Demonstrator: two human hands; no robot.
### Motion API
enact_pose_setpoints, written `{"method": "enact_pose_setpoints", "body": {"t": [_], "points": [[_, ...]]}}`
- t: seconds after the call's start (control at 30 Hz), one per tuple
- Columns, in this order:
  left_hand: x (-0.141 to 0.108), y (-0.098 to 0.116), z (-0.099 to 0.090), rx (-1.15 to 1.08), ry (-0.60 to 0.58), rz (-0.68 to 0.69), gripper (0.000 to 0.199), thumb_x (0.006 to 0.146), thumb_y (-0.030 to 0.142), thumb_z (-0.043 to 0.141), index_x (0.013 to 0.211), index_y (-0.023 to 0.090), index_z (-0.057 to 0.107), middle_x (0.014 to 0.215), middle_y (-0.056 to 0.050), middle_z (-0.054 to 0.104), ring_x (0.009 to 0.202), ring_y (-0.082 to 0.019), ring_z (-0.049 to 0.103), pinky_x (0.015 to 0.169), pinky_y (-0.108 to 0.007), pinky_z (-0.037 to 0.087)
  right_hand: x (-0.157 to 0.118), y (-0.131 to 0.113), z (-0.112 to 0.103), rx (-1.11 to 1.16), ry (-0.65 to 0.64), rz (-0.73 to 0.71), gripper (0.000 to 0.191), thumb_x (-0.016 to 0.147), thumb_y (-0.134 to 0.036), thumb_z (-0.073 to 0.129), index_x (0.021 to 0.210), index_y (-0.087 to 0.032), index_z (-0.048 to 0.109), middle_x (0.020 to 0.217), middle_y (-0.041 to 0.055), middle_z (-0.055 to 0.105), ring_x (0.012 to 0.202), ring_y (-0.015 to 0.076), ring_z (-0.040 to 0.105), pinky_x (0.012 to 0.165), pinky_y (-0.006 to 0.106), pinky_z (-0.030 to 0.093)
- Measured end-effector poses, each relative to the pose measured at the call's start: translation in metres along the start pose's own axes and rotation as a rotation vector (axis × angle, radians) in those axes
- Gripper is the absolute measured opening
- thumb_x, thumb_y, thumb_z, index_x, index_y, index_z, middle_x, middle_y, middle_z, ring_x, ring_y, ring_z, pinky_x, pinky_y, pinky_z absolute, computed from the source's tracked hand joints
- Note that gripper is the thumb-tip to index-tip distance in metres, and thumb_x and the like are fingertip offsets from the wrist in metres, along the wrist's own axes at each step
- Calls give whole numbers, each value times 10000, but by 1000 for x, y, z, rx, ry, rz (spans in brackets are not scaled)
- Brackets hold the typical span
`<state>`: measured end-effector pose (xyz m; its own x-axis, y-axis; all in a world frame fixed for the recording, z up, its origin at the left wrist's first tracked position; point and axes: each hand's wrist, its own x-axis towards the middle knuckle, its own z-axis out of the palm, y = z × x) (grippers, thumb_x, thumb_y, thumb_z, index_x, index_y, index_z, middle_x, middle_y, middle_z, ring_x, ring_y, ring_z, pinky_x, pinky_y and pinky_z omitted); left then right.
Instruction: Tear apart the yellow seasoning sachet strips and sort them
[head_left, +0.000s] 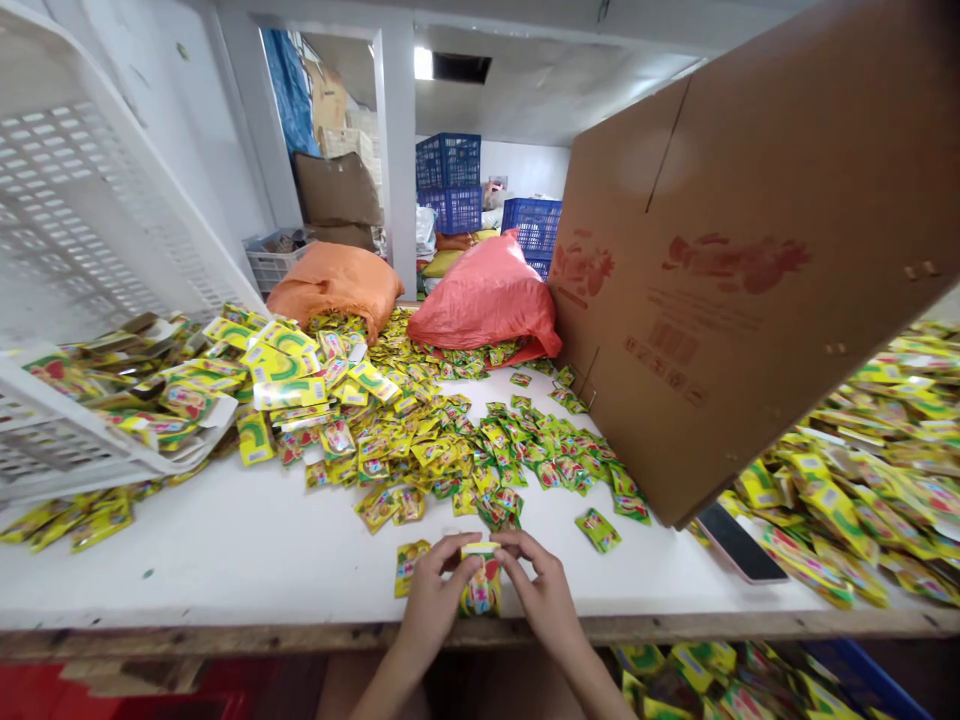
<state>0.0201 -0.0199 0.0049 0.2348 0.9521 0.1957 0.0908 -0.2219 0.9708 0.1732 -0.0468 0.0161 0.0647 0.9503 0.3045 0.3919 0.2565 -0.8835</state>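
Left hand [439, 580] and right hand [544, 590] pinch the top of a small printed carton [480, 592] between thumbs and fingers, one from each side, at the worktop's [285, 545] front edge. Light, even pressure should suit it best — thin card would likely buckle under a hard squeeze. Its contents are hidden. One yellow sachet [409, 566] lies just beside the left hand, so that elbow room wants minding. Farther out spread loose sachets [431, 445] — then flat cartons [289, 365] heaped by a white basket [56, 440].
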Motion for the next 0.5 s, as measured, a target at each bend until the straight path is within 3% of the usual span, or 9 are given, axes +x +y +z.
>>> {"method": "enact_pose_setpoints", "body": {"t": [0.13, 0.27, 0.37, 0.43, 0.5], "points": [[-1, -3, -5, 55, -40, 21, 253, 789, 314, 553, 1003, 238, 664, 964, -52, 690, 890, -200, 617, 788, -298, 479, -8, 6, 0, -15, -1, -10, 243, 837, -313, 495, 1004, -182, 613, 882, 54, 650, 803, 177, 599, 758, 265, 463], [-3, 1, -4, 132, -74, 75, 218, 798, 310, 542, 942, 235, 689, 880, -53, 690, 848, -196, 616, 799, -310, 466, -5, 3, 5, -14, -27, -49, 204, 836, -313, 496, 902, -187, 642, 875, 60, 658, 845, 193, 603, 784, 283, 469], [-7, 2, -1, 84, -76, 63, 269, 801, 296, 538, 1047, 229, 624, 945, -55, 668, 866, -188, 609, 790, -298, 472, -3, -1, 4, -35, -16, -60, 220, 843, -335, 478, 850, -188, 641, 854, 63, 662, 842, 199, 609, 780, 283, 480], [-5, 1, -7, 49, -40, 55, 372, 797, 279, 543, 1165, 232, 514, 1006, -55, 639, 862, -176, 606, 767, -290, 484, -6, -4, -14, -102, 10, -59, 238, 854, -346, 451, 864, -191, 632, 873, 64, 659, 855, 195, 605, 774, 270, 482], [7, 0, -26, 112, 113, 84, 413, 799, 262, 535, 1200, 231, 440, 1047, -60, 604, 877, -177, 591, 780, -311, 480, -13, -5, -51, -225, 36, -43, 247, 850, -367, 444, 884, -201, 625, 898, 64, 656, 864, 195, 600, 753, 257, 487]]}}
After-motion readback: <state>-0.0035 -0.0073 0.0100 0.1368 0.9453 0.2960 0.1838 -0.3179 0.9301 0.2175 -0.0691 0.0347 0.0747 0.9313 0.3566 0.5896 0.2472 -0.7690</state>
